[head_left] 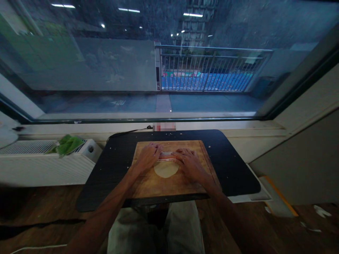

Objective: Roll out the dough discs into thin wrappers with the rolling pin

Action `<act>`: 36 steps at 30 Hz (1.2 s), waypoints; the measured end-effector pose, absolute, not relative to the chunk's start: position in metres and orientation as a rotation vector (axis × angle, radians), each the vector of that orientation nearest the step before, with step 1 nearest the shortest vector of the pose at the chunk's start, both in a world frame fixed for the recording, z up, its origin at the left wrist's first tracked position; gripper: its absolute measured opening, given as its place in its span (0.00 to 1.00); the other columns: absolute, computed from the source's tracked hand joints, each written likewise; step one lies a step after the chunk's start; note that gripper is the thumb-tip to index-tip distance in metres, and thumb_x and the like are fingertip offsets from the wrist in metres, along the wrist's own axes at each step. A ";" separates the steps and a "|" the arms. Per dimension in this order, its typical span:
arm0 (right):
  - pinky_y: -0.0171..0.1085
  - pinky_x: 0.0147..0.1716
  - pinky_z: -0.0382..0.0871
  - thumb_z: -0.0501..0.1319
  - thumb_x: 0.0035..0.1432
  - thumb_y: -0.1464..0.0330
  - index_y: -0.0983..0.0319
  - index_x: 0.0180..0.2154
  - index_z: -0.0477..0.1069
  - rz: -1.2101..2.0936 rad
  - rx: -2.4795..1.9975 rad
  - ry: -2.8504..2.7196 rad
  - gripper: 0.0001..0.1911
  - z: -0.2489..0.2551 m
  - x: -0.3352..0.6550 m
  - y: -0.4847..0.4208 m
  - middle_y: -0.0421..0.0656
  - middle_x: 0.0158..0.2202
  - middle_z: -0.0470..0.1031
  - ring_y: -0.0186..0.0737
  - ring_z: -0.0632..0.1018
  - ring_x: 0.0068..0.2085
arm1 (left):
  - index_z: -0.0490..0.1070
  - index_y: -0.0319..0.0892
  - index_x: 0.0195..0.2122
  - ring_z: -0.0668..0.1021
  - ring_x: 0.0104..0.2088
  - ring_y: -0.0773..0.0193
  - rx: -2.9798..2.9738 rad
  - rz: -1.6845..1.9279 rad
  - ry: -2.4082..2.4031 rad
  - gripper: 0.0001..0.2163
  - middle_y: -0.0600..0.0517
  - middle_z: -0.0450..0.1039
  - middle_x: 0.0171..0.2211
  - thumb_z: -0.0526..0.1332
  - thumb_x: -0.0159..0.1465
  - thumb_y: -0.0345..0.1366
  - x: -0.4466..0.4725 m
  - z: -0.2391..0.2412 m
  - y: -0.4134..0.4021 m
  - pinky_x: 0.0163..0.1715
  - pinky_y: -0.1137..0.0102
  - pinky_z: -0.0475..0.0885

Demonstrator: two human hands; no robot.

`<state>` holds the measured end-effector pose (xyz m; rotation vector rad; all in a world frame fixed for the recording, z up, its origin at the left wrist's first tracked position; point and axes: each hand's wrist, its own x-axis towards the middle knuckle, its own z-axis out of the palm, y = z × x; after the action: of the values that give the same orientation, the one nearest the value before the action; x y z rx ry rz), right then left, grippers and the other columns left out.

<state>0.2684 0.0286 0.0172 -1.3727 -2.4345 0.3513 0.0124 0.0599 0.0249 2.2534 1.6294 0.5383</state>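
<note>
A flat round of pale dough (166, 169) lies on a wooden board (169, 185) on a small black table (233, 169). Across the dough's far edge lies a rolling pin (167, 157) with an orange and pale middle. My left hand (147, 158) presses palm-down on its left end, and my right hand (188, 163) presses on its right end. Most of the pin is hidden under my hands.
A white radiator (39, 162) with a green cloth (67, 144) on it stands at the left. A large window (159, 60) and its sill run behind the table. A black cable (127, 132) runs along the table's far edge. The floor is dark wood.
</note>
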 end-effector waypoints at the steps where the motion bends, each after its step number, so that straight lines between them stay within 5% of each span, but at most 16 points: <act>1: 0.53 0.65 0.62 0.57 0.83 0.59 0.49 0.66 0.78 0.341 -1.369 -2.436 0.19 0.016 0.269 0.029 0.48 0.65 0.79 0.51 0.75 0.65 | 0.82 0.43 0.38 0.81 0.51 0.51 2.245 0.544 1.613 0.25 0.42 0.84 0.44 0.46 0.83 0.42 0.013 0.024 0.061 0.57 0.60 0.73; 18: 0.53 0.67 0.62 0.57 0.83 0.58 0.48 0.69 0.75 0.397 -1.345 -2.439 0.21 0.017 0.271 0.032 0.47 0.66 0.78 0.50 0.74 0.66 | 0.79 0.43 0.35 0.82 0.43 0.54 2.160 0.564 1.572 0.29 0.43 0.83 0.40 0.44 0.83 0.50 0.013 0.022 0.067 0.47 0.63 0.73; 28: 0.54 0.69 0.64 0.52 0.84 0.58 0.54 0.60 0.80 0.183 -1.432 -2.400 0.20 0.017 0.265 0.040 0.50 0.67 0.77 0.54 0.72 0.69 | 0.82 0.43 0.54 0.77 0.58 0.42 2.361 0.313 1.994 0.19 0.36 0.79 0.56 0.51 0.81 0.42 0.000 0.029 0.044 0.58 0.51 0.70; 36: 0.56 0.65 0.66 0.52 0.80 0.65 0.61 0.63 0.77 -0.012 -1.597 -2.340 0.21 0.013 0.244 0.074 0.58 0.61 0.78 0.59 0.72 0.64 | 0.80 0.41 0.53 0.75 0.58 0.40 2.195 0.353 2.229 0.19 0.36 0.78 0.55 0.48 0.80 0.37 0.002 0.029 0.052 0.56 0.47 0.70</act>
<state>0.2436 0.0738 0.0133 -1.5970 -2.3398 -0.0115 0.0021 0.0519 0.0291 2.1951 2.2295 0.3534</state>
